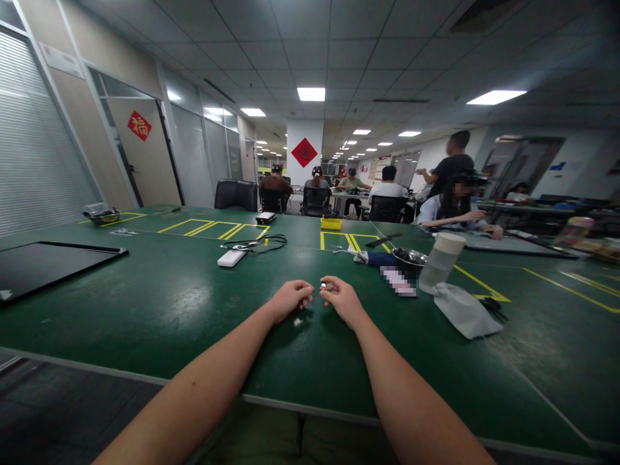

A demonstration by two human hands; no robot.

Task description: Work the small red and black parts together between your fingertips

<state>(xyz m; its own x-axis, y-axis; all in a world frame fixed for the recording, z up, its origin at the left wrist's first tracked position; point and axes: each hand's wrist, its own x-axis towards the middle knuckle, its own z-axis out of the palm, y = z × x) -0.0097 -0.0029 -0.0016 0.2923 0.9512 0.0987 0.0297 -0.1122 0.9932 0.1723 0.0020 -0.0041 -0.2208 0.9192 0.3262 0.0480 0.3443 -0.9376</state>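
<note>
Above the green table (pixel 203 336), my left hand (pixel 290 301) and my right hand (pixel 341 299) face each other with a narrow gap between them. A small white piece with a red or dark lower part (pixel 323 287) is pinched between the thumb and fingers of my right hand; its kind is too small to tell. On my left hand the fingers are curled together at the tips, and whatever they hold, if anything, cannot be made out. Just below my left hand, a small white scrap (pixel 298 321) lies on the tabletop.
Ahead are a white power bank (pixel 232 257) with black cables and a yellow box (pixel 331 223). To the right stand a metal bowl (pixel 411 258), a translucent bottle (pixel 440 261) and a grey-white pouch (pixel 465 310). A black tray (pixel 58 265) lies left. A person (pixel 453 210) sits across.
</note>
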